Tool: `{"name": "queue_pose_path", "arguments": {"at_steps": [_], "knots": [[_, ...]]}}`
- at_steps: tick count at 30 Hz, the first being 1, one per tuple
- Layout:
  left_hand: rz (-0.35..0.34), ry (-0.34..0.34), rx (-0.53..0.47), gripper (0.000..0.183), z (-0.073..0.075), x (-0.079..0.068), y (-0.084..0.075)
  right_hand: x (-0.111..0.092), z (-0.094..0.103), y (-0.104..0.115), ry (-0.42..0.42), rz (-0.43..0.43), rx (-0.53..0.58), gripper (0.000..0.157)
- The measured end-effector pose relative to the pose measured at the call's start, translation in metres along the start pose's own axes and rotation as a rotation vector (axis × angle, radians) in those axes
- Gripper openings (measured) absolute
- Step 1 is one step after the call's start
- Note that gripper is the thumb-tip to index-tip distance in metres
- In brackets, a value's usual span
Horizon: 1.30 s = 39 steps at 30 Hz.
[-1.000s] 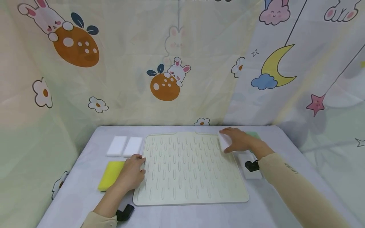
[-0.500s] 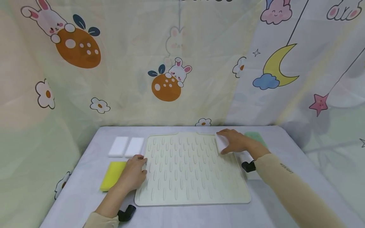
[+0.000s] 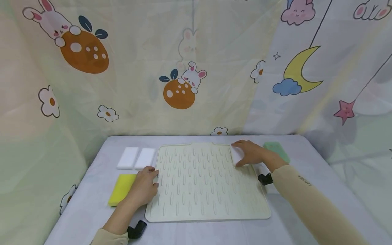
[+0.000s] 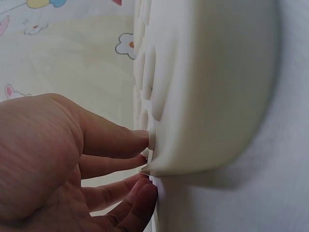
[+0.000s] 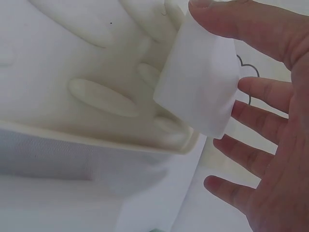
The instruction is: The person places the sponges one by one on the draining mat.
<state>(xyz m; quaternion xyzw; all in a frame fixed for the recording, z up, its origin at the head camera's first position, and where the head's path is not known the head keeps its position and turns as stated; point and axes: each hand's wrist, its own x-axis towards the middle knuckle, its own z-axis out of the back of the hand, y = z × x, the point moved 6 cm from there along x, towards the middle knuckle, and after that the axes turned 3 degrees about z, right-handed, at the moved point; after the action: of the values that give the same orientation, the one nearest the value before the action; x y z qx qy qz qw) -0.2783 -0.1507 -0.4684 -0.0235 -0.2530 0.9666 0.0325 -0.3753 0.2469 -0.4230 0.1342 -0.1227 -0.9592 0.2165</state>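
Note:
In the head view a cream silicone mat [image 3: 199,190] with raised oval ridges lies flat on the table. At its left edge my left hand [image 3: 145,183] holds the rim; the left wrist view shows the thumb [image 4: 116,137] on the ridged side and the other fingertips at the edge. Near the mat's far right corner my right hand [image 3: 251,153] grips a white sponge block [image 3: 237,154] over the ridges. In the right wrist view the sponge block [image 5: 198,77] is bent, with the thumb on one side and fingertips on the other.
Two white blocks [image 3: 128,158] lie side by side left of the mat, with a yellow sponge [image 3: 120,189] in front of them. A green sponge [image 3: 277,149] sits at the back right. Another white block [image 3: 272,189] is partly hidden under the right wrist. A printed cloth [image 3: 137,85] hangs behind.
My right hand has shifted slightly left with the white sponge block on the mat, and more of the green sponge shows. The left hand stays at the mat's edge.

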Motion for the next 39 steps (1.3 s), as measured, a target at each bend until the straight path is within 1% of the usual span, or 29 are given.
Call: {"name": "queue_pose_path", "arguments": {"at_steps": [7, 14, 25, 33, 39], "knots": [[0.001, -0.006, 0.001, 0.050, 0.0024, 0.0013, -0.0017, 0.0032, 0.0006, 0.0002, 0.003, 0.009, -0.017, 0.095], [0.001, -0.011, 0.002, 0.050, 0.0032, 0.0012, -0.0023, 0.0035, -0.0013, -0.0010, 0.008, 0.002, 0.014, 0.095], [0.002, -0.015, 0.000, 0.050, 0.0045, 0.0014, -0.0020, 0.0038, -0.0014, -0.0005, -0.009, 0.015, 0.014, 0.096], [0.002, -0.011, -0.005, 0.050, 0.0021, 0.0024, -0.0003, 0.0017, -0.0050, 0.0009, -0.012, 0.007, 0.026, 0.097], [0.001, -0.007, 0.002, 0.049, -0.0005, 0.0018, 0.0008, 0.0017, -0.0090, -0.0007, -0.019, 0.013, -0.008, 0.098]]}}
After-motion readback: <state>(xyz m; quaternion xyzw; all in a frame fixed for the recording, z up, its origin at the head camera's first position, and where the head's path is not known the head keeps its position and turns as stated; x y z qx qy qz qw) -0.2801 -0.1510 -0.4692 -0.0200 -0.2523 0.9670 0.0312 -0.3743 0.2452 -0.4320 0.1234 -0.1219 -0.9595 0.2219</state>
